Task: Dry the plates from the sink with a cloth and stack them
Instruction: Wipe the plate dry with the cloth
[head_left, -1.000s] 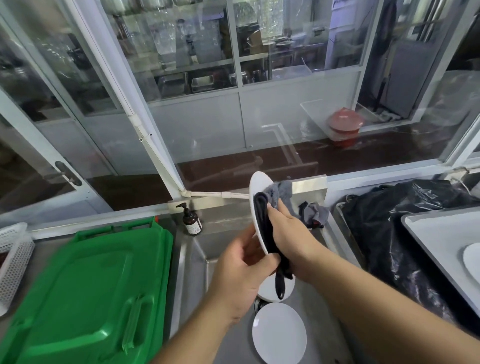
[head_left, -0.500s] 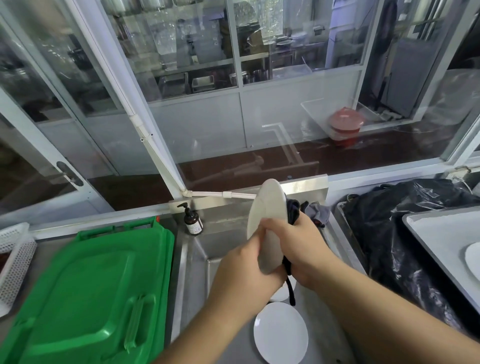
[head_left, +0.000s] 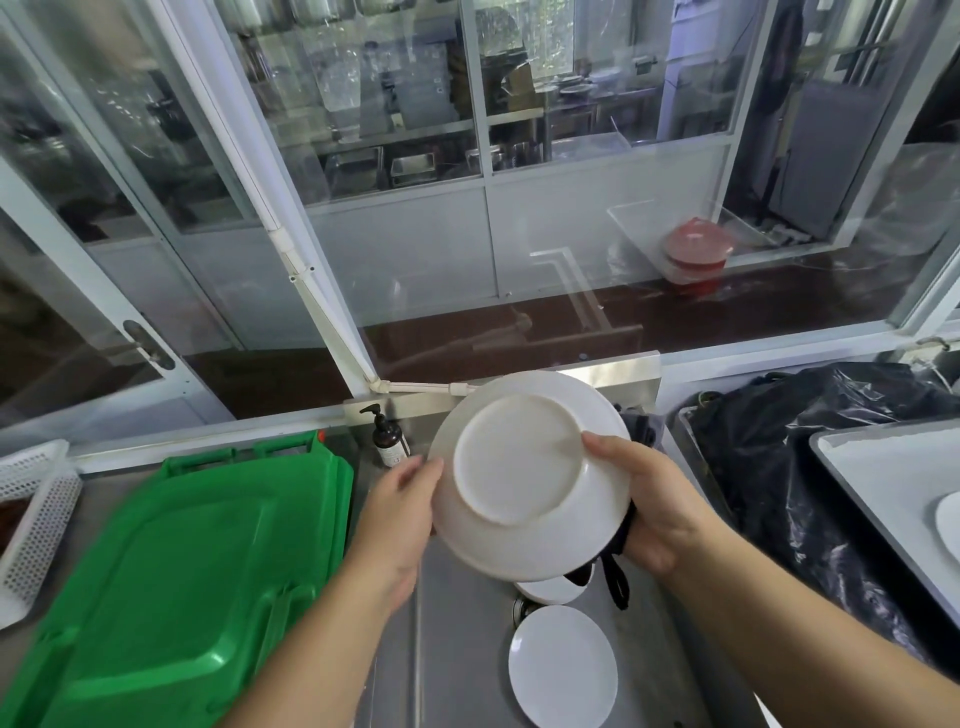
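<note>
Over the steel sink I hold a white plate with its underside turned toward me. My left hand grips its left rim. My right hand holds the right rim, thumb on the base, with a dark cloth pressed behind the plate and hanging below. Two more white plates lie in the sink: one near the front, another mostly hidden under the held plate. On the grey tray at the right, the edge of a white plate shows.
A green plastic bin lid lies left of the sink, with a white perforated basket beyond it. A brown soap pump bottle stands at the sink's back. A black plastic bag fills the space right of the sink. Glass panes rise behind.
The plate has turned from edge-on to its underside facing me. The cloth, earlier on the near side under my right hand, now sits behind the plate.
</note>
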